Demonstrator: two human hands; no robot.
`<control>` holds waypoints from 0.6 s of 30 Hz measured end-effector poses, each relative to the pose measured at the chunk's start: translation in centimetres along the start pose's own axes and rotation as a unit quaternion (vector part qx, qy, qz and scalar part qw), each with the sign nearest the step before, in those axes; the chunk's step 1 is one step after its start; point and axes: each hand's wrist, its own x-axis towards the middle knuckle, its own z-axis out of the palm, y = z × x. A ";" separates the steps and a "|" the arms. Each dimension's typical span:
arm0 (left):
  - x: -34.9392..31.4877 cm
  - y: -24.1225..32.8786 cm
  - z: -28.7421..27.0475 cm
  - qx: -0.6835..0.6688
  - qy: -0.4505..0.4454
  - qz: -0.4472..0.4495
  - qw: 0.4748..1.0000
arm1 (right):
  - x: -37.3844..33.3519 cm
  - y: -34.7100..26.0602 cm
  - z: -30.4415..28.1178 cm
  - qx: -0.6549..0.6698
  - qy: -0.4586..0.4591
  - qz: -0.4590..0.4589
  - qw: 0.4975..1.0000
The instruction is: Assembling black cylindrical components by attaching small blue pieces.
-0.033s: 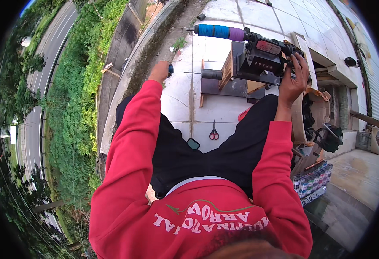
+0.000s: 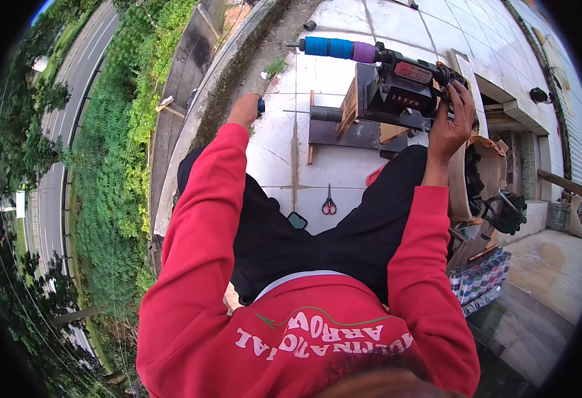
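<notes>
A black hand-winding machine [image 2: 405,89] with a counter stands ahead to the right on a wooden mount. Its long spindle carries bands of blue thread [image 2: 327,46] and purple thread [image 2: 364,52]. At the machine's right end, the fingers of my right hand [image 2: 451,126] are closed around its dark crank handle, mostly hidden by them. My left hand [image 2: 243,110] is closed on a small dark blue spool [image 2: 261,105], left of the machine and below the spindle's tip. Most of that spool lies hidden in the fist. No strand between spool and spindle can be made out.
Below the machine is a dark low bench [image 2: 344,136] with a grey roll on a rod [image 2: 325,114]. Red-handled scissors [image 2: 329,201] and a phone [image 2: 297,220] lie between my legs. A low concrete wall [image 2: 201,126] runs left; a carton [image 2: 467,176] and bundled spools [image 2: 480,275] stand right.
</notes>
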 end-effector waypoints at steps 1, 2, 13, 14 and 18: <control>-0.3 -0.3 0.0 0.013 0.022 -0.029 0.999 | 0.0 0.0 0.1 0.002 -0.001 0.000 1.000; -0.5 0.1 0.0 0.023 0.041 -0.053 0.997 | -0.1 0.2 -0.1 -0.004 -0.001 0.005 1.000; -2.0 -4.3 -1.7 0.043 0.026 -0.203 0.978 | -0.7 -1.4 -0.7 -0.036 -0.027 0.017 0.999; -2.0 -5.0 -1.9 0.042 0.027 -0.204 0.978 | -0.7 -1.9 -0.9 -0.026 -0.017 0.042 0.999; -2.2 -8.5 -4.0 0.060 0.010 -0.219 0.974 | -1.9 -4.2 -1.4 -0.050 0.019 0.034 0.998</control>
